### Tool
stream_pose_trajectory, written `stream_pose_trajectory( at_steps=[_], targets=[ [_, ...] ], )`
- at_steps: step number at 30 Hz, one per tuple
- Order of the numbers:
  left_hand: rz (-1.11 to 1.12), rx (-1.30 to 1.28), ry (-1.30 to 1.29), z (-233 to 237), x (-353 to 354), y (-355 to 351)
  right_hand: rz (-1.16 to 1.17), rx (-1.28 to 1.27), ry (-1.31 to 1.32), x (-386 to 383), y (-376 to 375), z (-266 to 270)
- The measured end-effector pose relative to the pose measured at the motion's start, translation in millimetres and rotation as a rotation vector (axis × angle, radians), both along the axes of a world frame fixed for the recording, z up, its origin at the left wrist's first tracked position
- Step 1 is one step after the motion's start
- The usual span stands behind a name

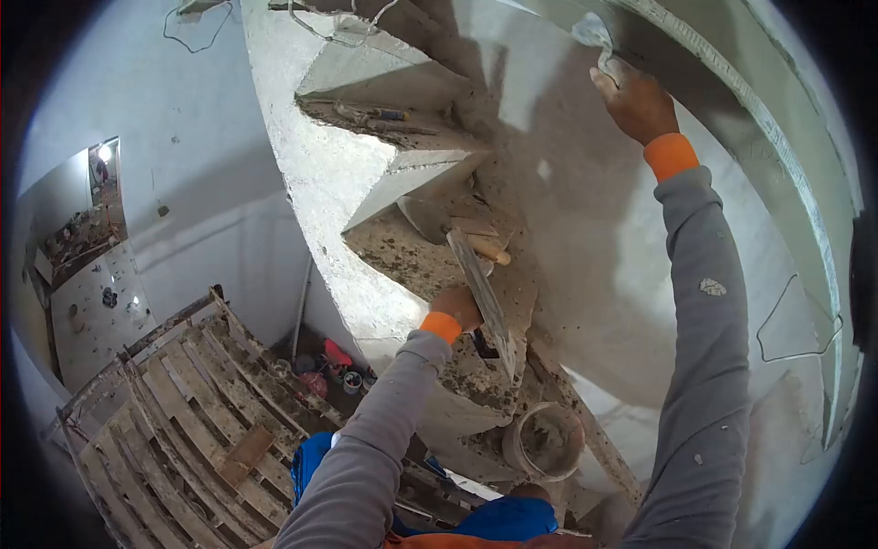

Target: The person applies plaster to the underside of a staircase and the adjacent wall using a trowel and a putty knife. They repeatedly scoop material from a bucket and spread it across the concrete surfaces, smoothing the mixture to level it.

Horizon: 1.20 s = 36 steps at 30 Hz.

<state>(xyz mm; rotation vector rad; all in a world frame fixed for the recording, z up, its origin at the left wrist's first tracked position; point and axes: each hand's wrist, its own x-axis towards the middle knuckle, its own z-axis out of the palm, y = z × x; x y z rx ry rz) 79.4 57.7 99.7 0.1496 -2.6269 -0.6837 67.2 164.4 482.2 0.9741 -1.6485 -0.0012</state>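
My left hand (460, 306) is closed behind a long, flat plasterer's board (483, 297), which is tilted nearly edge-on over the concrete steps. Up at the right, my right hand (637, 101) pinches a crumpled whitish rag (594, 35) close to the plastered wall (585, 201). On the step beyond the board lies a trowel (423, 218), with a wooden handle (489, 250) close by. A mortar-stained bucket (514, 446) stands lower on the stairs, below my left hand.
Rough concrete stairs (320, 197) climb away, with a blue-and-yellow-handled tool (391, 114) on a higher step. At lower left is a slatted wooden platform (197, 384). A curved strip (777, 128) runs along the right wall, with a bent wire (791, 355) beside it. Small containers (352, 382) sit on the floor below.
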Motion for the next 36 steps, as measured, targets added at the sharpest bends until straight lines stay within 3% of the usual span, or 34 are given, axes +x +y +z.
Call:
stream_pose_trajectory(
  at_steps=[6,9,12,15,19,27,31,32,36],
  targets=[
    [-0.016,-0.1,0.073,-12.0,-13.6,-3.8,-0.166,0.116,-0.146,-34.3,37.5,-6.4],
    [-0.015,-0.035,-0.111,-1.3,-9.0,-2.9,-0.2,0.033,-0.108,-13.5,50.4,-17.3],
    [-0.034,-0.114,-0.05,-13.7,-21.3,-5.6,0.001,-0.007,0.15,-16.6,57.0,-5.6],
    [-0.014,-0.074,-0.003,-15.6,-21.5,-5.0,-0.246,0.036,0.031,-35.7,73.5,-1.8],
    [-0.012,-0.149,0.023,-16.9,-28.1,-5.9,-0.158,0.005,0.119,-48.6,86.4,-14.1],
    [-0.036,-0.18,0.098,-44.0,-53.5,-14.2,0.055,-0.114,0.202,19.3,86.0,-18.9],
    [-0.03,-0.173,-0.13,-25.6,-38.2,-8.5,0.26,-0.182,0.193,13.1,115.8,-33.1],
    [-0.032,-0.17,-0.158,-16.3,-29.2,-5.9,0.276,-0.234,0.065,15.9,115.9,-38.5],
    [-0.027,-0.14,-0.226,-2.5,-16.1,-2.4,0.174,-0.08,0.136,7.4,85.5,-34.4]
  ],
)
